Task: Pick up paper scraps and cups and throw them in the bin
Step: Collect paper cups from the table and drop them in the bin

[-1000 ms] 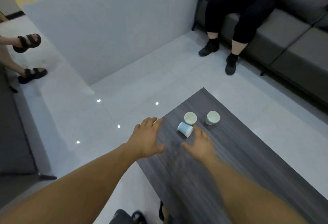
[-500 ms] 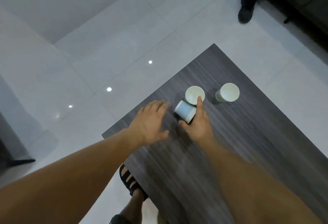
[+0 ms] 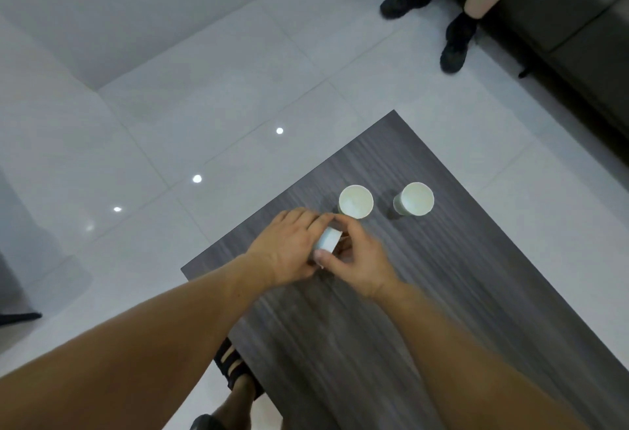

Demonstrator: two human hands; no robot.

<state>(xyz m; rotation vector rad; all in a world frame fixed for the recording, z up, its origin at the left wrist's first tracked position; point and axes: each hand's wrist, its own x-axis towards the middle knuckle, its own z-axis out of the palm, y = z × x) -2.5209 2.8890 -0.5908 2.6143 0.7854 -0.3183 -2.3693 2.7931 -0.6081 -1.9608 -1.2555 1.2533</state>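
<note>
The pale tiled floor (image 3: 238, 89) fills the view from 8 to 1 o'clock. The dark wood-grain table (image 3: 459, 310) runs from its far corner just above centre down to 5 o'clock. Its left edge slants toward 7 o'clock and its far edge toward 3 o'clock. A grey sofa (image 3: 578, 21) sits at 1 o'clock, well apart from the table. A seated person's 2 black shoes (image 3: 456, 45) rest on the floor in front of it.

Our 2 forearms come in from 7 and 5 o'clock and meet at centre, near the table's left edge. There the left hand (image 3: 286, 247) curls its fingers over a light-blue paper cup (image 3: 328, 239). The right hand (image 3: 360, 259) pinches the same cup from the 3 o'clock side, with a thumb at its lower end. The cup is tilted, with a white end facing 1 o'clock. We cannot tell whether it touches the table.

2 more cups stand upright with their mouths open. The nearer upright cup (image 3: 355, 201) is just beside our fingertips at 1 o'clock. The farther upright cup (image 3: 413, 203) stands apart from it toward 3 o'clock. Both are white inside and pale green-blue outside. Bare tabletop stretches from the hands toward 4 and 5 o'clock. Our sandalled foot (image 3: 235, 368) shows by the table's left edge at 7 o'clock.
</note>
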